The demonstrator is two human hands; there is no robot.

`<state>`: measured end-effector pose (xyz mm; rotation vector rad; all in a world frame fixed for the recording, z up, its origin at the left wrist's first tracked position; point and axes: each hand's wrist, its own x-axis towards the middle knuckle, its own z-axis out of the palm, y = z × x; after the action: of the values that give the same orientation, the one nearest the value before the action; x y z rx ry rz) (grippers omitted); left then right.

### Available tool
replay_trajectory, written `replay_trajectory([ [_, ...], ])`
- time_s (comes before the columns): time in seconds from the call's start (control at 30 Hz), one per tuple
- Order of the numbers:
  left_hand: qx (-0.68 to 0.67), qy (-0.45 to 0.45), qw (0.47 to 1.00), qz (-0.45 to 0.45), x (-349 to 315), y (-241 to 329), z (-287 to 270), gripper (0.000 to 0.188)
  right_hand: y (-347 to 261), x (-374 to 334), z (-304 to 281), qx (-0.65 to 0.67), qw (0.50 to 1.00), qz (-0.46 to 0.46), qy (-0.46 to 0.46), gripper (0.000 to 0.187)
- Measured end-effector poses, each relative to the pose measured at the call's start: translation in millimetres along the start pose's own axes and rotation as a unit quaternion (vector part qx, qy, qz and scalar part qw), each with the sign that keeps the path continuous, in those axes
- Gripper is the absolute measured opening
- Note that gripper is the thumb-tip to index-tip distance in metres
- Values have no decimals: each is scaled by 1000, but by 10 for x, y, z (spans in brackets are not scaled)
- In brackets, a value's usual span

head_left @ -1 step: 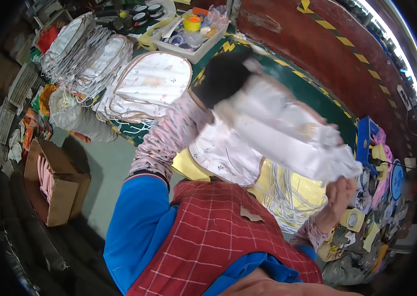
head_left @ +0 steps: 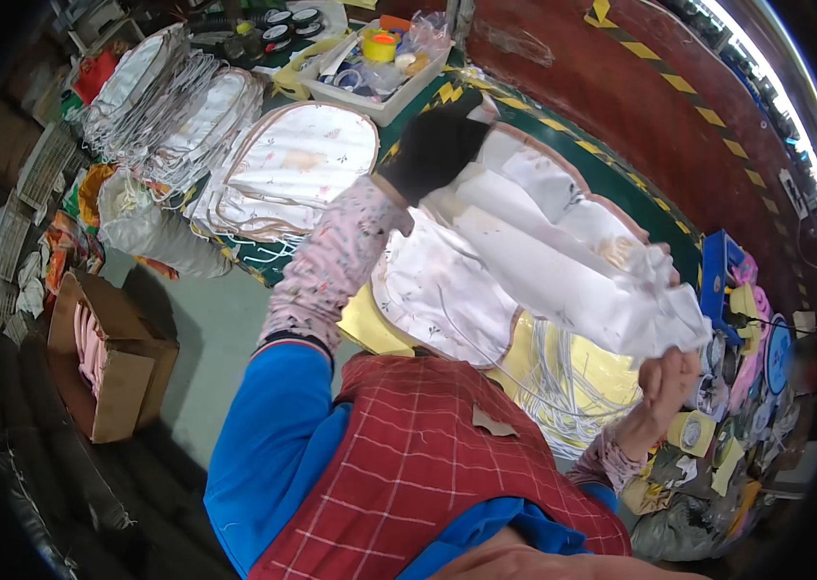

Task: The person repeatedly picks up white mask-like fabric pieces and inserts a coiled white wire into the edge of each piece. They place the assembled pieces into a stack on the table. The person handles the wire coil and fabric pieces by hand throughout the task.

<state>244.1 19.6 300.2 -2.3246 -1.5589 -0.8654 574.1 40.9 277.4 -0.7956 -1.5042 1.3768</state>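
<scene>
Stretched above the table is a printed white cloth piece with brown edging (head_left: 534, 251), its near part rolled over. My left hand (head_left: 435, 145), in a black glove, is closed on its far left end. My bare right hand (head_left: 666, 385) has curled fingers and grips the crumpled right end; part of the grip is hidden under the fabric. Below lies another printed white piece with a brown rim (head_left: 447, 300), close to my body. Thin white cords (head_left: 563, 372) are bundled on a yellow sheet (head_left: 616, 369) near my right forearm.
A stack of rounded printed pieces (head_left: 297, 159) lies left on the green table, beside more corded stacks (head_left: 205, 121). Behind is a bin of small supplies (head_left: 384, 97). A blue crate (head_left: 715, 275) stands right. An open cardboard box (head_left: 138, 377) sits on the floor left.
My gloved left hand has shifted slightly left, and the cloth between my hands looks steadier and less blurred. My right hand has hardly moved.
</scene>
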Motion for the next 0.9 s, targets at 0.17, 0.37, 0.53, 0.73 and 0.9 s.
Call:
replay_trajectory([
  [0.17, -78, 209, 974, -38, -179, 129, 309, 27, 46, 79, 259, -30, 993, 24, -114, 10],
  [0.37, -237, 161, 945, -161, -383, -442, 524, 19, 547, 17, -228, -48, 993, -45, -95, 34],
  [0.53, -126, 212, 969, 24, -375, -287, -76, 36, 152, 158, 89, -55, 995, 24, -77, 28],
  [0.73, -396, -192, 898, -32, -1184, -806, -295, 38, 368, 349, 62, -89, 993, -59, 39, 25],
  [0.9, -423, 59, 895, -125, -1779, -903, -54, 36, 517, 1026, 672, -99, 995, -12, -5, 20],
])
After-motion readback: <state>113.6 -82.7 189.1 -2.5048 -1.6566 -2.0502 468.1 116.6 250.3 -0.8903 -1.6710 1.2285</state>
